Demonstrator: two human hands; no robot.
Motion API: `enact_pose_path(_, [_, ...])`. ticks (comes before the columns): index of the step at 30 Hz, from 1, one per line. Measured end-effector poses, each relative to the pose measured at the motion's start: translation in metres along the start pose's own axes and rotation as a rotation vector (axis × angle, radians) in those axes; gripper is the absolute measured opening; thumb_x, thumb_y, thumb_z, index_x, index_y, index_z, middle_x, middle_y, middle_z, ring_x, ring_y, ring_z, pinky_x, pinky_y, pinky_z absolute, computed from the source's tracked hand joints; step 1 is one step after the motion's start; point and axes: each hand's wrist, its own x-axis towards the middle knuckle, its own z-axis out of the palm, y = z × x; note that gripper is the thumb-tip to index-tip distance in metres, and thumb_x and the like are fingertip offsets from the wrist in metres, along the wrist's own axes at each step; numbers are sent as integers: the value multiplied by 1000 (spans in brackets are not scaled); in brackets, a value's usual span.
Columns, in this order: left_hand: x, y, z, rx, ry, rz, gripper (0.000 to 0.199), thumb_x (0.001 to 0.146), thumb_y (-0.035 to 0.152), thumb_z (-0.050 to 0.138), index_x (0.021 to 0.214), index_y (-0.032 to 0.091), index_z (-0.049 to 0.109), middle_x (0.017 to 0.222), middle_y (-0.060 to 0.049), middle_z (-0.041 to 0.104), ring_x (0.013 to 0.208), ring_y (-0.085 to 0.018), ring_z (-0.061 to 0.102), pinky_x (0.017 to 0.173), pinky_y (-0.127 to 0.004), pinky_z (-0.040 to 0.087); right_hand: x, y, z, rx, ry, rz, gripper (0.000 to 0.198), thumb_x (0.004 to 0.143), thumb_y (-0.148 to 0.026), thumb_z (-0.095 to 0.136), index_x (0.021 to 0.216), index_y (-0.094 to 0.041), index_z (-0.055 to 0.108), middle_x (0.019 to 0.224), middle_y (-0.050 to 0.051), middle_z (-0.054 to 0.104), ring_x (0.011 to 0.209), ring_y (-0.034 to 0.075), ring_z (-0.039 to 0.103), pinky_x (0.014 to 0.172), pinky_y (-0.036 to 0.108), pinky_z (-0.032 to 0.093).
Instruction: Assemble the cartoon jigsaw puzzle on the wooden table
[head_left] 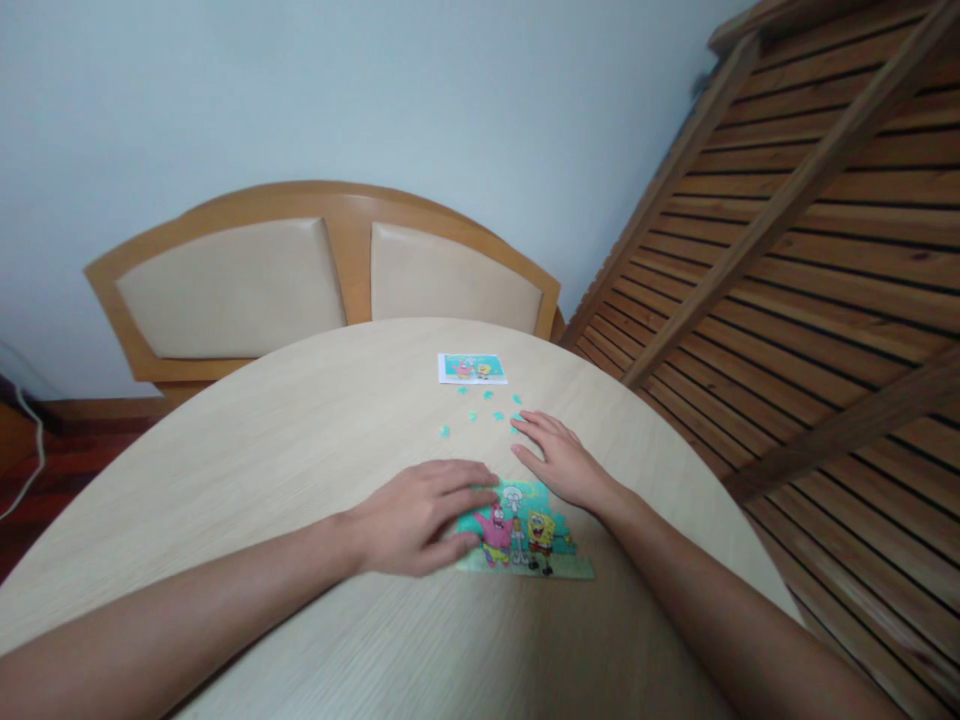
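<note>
A partly assembled jigsaw puzzle (519,545) with cartoon figures on a teal ground lies flat on the round table (315,440). My left hand (427,515) rests over its left edge, fingers stretched out and apart, covering that side. Beyond the puzzle, my right hand (559,455) reaches forward with its fingers extended. Its fingertips are at a loose teal puzzle piece (516,418); whether they touch it is hard to tell. Several more loose pieces, among them one puzzle piece (445,432) farther left, are scattered between the puzzle and a small reference picture (472,369).
Behind the table stands a wooden bench (349,250) with padded cream back panels, against a pale wall (375,90). Slatted wood panelling (810,230) leans along the right side. A white cable (37,450) hangs at the far left.
</note>
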Motion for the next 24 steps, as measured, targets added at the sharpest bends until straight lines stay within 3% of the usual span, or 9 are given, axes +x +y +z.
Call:
enact_pose_path(4, [-6,-23,3,170,72,-263,48,100,37,51,143,16,51,149,-16,53,139,-32,49,113,-54,45,1,-7,0,31,-16,-30,48,100,-42,51,142,-20,59,153,12,51,147,31,38,119,55,32])
enact_pose_path(7, [-8,-31,7,203,60,-316,49,102,38,51,144,15,51,150,-17,52,140,-32,48,114,-53,45,2,-15,-2,65,-32,-61,47,101,-43,49,143,-23,58,154,9,51,148,30,35,120,55,29])
enact_pose_path(10, [-6,-28,4,157,31,-212,49,100,39,53,144,18,51,148,-15,53,138,-32,49,113,-53,44,1,-22,-3,68,-45,-84,46,101,-44,49,143,-25,57,154,7,51,149,30,34,119,56,27])
enact_pose_path(13, [-2,-20,-1,32,7,-39,37,100,34,54,134,21,58,135,-12,63,126,-26,59,109,-48,48,1,-27,-2,46,-56,-84,45,101,-43,51,142,-26,58,153,7,52,148,31,35,119,56,26])
enact_pose_path(17, [0,-10,-4,-109,-49,184,30,99,27,51,127,21,62,120,-9,71,113,-22,66,103,-40,52,4,-31,-3,40,-41,-86,42,101,-40,52,139,-25,60,148,9,58,140,28,45,115,53,30])
enact_pose_path(24, [-3,-7,0,-118,-69,243,30,98,36,50,114,18,68,114,-11,73,102,-25,70,92,-39,57,44,-46,-12,-47,-31,-123,34,98,-33,56,130,-23,67,136,10,66,126,27,54,106,47,35])
